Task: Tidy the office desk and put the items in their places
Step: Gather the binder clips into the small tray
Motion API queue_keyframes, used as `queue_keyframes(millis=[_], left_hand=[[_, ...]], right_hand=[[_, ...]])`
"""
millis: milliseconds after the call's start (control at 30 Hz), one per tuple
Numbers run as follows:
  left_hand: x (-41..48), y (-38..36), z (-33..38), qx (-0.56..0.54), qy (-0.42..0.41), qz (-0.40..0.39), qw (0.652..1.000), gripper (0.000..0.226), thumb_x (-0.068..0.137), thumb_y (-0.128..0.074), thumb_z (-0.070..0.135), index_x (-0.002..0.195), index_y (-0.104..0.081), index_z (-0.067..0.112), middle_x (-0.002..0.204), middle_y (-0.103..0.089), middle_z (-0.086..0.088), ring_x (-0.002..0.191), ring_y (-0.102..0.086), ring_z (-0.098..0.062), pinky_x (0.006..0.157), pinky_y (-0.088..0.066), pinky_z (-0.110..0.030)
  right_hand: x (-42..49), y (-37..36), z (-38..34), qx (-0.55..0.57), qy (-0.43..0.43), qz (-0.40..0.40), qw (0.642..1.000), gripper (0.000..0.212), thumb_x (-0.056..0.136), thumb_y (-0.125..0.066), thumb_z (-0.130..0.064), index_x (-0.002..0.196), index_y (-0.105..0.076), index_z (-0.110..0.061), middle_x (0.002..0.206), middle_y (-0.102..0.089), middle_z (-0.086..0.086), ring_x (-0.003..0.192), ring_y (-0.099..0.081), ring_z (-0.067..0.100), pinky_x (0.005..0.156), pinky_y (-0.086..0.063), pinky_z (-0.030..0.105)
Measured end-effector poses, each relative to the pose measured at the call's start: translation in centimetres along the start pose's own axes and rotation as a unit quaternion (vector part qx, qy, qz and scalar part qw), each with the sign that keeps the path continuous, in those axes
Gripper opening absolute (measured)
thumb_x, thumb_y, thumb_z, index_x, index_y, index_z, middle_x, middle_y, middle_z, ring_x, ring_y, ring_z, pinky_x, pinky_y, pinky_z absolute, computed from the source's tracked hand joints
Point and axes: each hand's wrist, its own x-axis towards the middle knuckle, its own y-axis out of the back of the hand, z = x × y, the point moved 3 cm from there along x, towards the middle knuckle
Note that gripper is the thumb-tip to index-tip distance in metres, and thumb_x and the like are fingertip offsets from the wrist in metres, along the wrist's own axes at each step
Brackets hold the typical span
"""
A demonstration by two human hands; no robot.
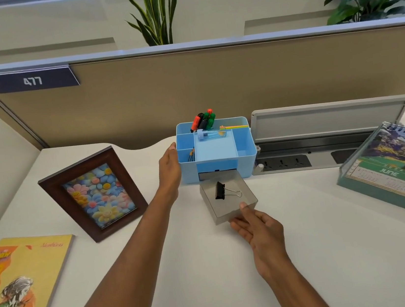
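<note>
Right hand (255, 226) grips drawer (231, 215) at near edge, perhaps half-out.

"477" on sign (32, 80), "JUNE" on calendar (389, 175)

the left hand (169, 169) and right hand (259, 228) are bare; both forearms are bare too, uncovered down to the frame's lower edge.

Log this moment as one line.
left hand touches blue organizer side | right hand pinches grey drawer front, drawer pulled out | binder clip inside drawer
</note>
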Motion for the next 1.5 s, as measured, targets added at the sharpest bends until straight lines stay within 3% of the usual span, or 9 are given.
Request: queue_keyframes(millis=[133,300,500,633,800,967,1133,1367,1500], left_hand=[[-0.3,0.4,0.7,0.023,-0.061,-0.004,0.998,0.028,0.103,-0.029,0.031,0.103,-0.057,0.033,0.099,-0.063,0.008,0.092,-0.056,-0.01,0.073,-0.043,-0.026],[0.3,0.8,0.5,0.134,-0.131,0.014,0.982,0.037,0.104,-0.029,0.027,0.108,-0.061,0.007,0.101,-0.065,-0.007,0.089,-0.058,-0.015,0.058,-0.044,-0.018],[0.2,0.6,0.4,0.139,-0.131,0.02,0.981,0.038,0.104,-0.029,0.027,0.107,-0.061,0.007,0.101,-0.065,-0.011,0.086,-0.058,-0.014,0.056,-0.044,-0.019],[0.1,0.7,0.6,0.145,-0.13,0.019,0.981,0.038,0.104,-0.029,0.026,0.106,-0.061,0.005,0.1,-0.066,-0.011,0.08,-0.056,-0.012,0.049,-0.039,-0.01],[0.1,0.7,0.7,0.144,-0.133,0.013,0.981,0.038,0.104,-0.029,0.027,0.11,-0.06,0.006,0.103,-0.064,-0.009,0.089,-0.058,-0.016,0.049,-0.04,-0.008],[0.1,0.6,0.7,0.148,-0.128,0.015,0.981,0.038,0.104,-0.03,0.028,0.109,-0.06,0.005,0.105,-0.065,-0.011,0.087,-0.057,-0.014,0.051,-0.042,-0.012],[-0.1,0.7,0.8,0.156,-0.127,0.013,0.979,0.039,0.104,-0.029,0.028,0.112,-0.059,0.004,0.108,-0.064,-0.011,0.089,-0.057,-0.014,0.05,-0.04,-0.006],[-0.3,0.7,1.0,0.152,-0.128,0.009,0.98,0.038,0.104,-0.029,0.029,0.111,-0.059,0.005,0.109,-0.064,-0.011,0.097,-0.061,-0.02,0.069,-0.051,-0.029],[-0.3,0.7,1.0,0.155,-0.121,0.009,0.98,0.039,0.104,-0.029,0.029,0.11,-0.059,0.005,0.109,-0.065,-0.011,0.095,-0.059,-0.018,0.063,-0.047,-0.023]], right_hand=[[0.8,-1.3,-0.4,0.016,0.006,-0.011,1.0,0.031,0.083,-0.074,-0.021,0.105,-0.067,0.001,0.097,-0.074,0.016,0.088,-0.073,0.026,0.075,-0.06,0.03],[1.1,-2.2,-0.8,-0.006,0.046,0.014,0.999,0.034,0.082,-0.075,-0.023,0.105,-0.067,0.0,0.094,-0.074,0.012,0.082,-0.074,0.02,0.071,-0.059,0.026],[1.2,-2.9,-0.8,0.014,0.051,0.029,0.998,0.029,0.083,-0.074,-0.023,0.102,-0.067,-0.002,0.096,-0.074,0.011,0.083,-0.074,0.018,0.071,-0.059,0.024],[1.7,-3.5,-0.6,0.035,0.045,0.037,0.998,0.02,0.084,-0.072,-0.022,0.096,-0.067,-0.006,0.096,-0.074,0.01,0.084,-0.073,0.018,0.079,-0.059,0.028],[2.7,-3.9,-0.6,0.051,0.042,0.042,0.997,0.029,0.083,-0.073,-0.023,0.102,-0.066,-0.002,0.097,-0.073,0.009,0.083,-0.073,0.015,0.072,-0.058,0.022],[2.8,-3.6,-0.1,0.048,0.033,0.042,0.997,0.023,0.085,-0.071,-0.023,0.098,-0.067,-0.006,0.099,-0.072,0.009,0.086,-0.072,0.016,0.078,-0.059,0.025],[2.7,-4.4,0.7,0.054,0.026,0.057,0.997,0.026,0.084,-0.072,-0.027,0.098,-0.067,-0.005,0.096,-0.073,0.007,0.082,-0.073,0.016,0.072,-0.058,0.021],[3.8,-5.7,-0.2,0.039,0.042,0.001,0.998,0.021,0.084,-0.072,-0.017,0.099,-0.064,-0.003,0.095,-0.073,0.01,0.087,-0.073,0.018,0.082,-0.058,0.027],[5.3,-5.9,-0.8,-0.014,0.053,-0.007,0.998,0.021,0.086,-0.07,-0.012,0.102,-0.065,0.001,0.097,-0.073,0.014,0.084,-0.074,0.021,0.077,-0.059,0.026]])
